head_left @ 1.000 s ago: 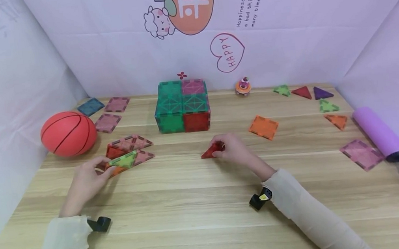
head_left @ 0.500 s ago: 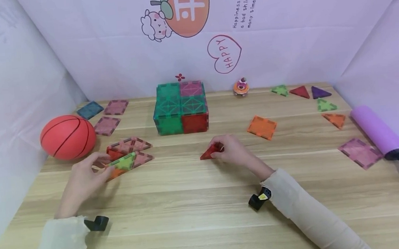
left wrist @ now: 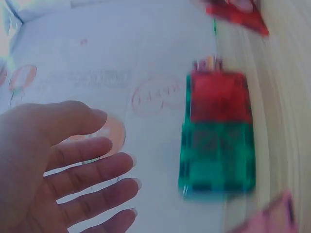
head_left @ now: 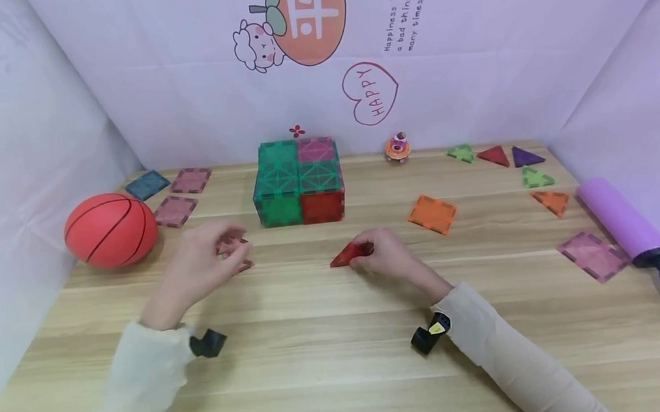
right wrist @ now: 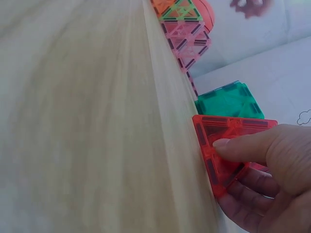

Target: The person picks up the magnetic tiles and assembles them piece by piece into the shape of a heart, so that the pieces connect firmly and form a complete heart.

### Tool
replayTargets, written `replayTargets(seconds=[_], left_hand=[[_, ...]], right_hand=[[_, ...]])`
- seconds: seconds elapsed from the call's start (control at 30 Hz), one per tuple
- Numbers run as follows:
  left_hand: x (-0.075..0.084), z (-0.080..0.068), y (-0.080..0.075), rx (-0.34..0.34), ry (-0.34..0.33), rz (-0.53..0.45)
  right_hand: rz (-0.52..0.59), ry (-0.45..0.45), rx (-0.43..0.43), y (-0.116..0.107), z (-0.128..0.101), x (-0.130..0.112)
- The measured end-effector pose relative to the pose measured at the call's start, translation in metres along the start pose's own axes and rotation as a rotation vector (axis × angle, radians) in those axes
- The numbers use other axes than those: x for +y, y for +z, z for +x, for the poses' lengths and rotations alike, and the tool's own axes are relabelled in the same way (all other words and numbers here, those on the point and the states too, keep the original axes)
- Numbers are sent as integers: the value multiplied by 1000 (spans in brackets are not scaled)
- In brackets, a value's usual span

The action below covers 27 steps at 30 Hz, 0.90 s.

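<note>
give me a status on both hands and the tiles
Left hand open, above the flat tile cluster, holding nothing. Right hand pinching red triangle on table. Tile box behind, nothing between.

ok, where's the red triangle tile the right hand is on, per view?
Head: red triangle tile at centre, on the table, at the right hand's fingertips.
Left wrist: blurred red triangle at the top right edge, probably the same tile.
Right wrist: lower right, tile pinched by thumb and fingers.
Shared landmark: green and red tile box, also in left wrist and right wrist.
</note>
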State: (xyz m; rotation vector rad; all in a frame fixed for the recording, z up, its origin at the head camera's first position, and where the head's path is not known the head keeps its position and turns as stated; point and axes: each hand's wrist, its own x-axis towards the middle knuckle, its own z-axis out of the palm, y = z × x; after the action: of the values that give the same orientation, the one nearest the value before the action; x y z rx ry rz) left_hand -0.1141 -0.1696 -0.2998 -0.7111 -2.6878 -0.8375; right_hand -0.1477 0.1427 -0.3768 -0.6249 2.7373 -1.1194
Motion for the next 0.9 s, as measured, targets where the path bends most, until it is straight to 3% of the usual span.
replayTargets(seconds=[0.2,0.37,0.5,0.7,0.8,0.9], left_hand=[[24,29,55,-217,-9,-137],[32,43,107,-332,-27,-218],[30,47,131,-319,-54,-230],[22,47,144,-249,-36,-259],[18,47,146,-243,-29,-285],[15,46,147,-244,-42,-303]], right_hand=[[16,-15,52,4,3,-1],[9,-21,77,9,6,-1],[11,-22,72,13,8,-2],[62,-30,39,-7,0,11],[29,-44,117,-32,-11,27],[-31,4,228,-63,-22,50]])
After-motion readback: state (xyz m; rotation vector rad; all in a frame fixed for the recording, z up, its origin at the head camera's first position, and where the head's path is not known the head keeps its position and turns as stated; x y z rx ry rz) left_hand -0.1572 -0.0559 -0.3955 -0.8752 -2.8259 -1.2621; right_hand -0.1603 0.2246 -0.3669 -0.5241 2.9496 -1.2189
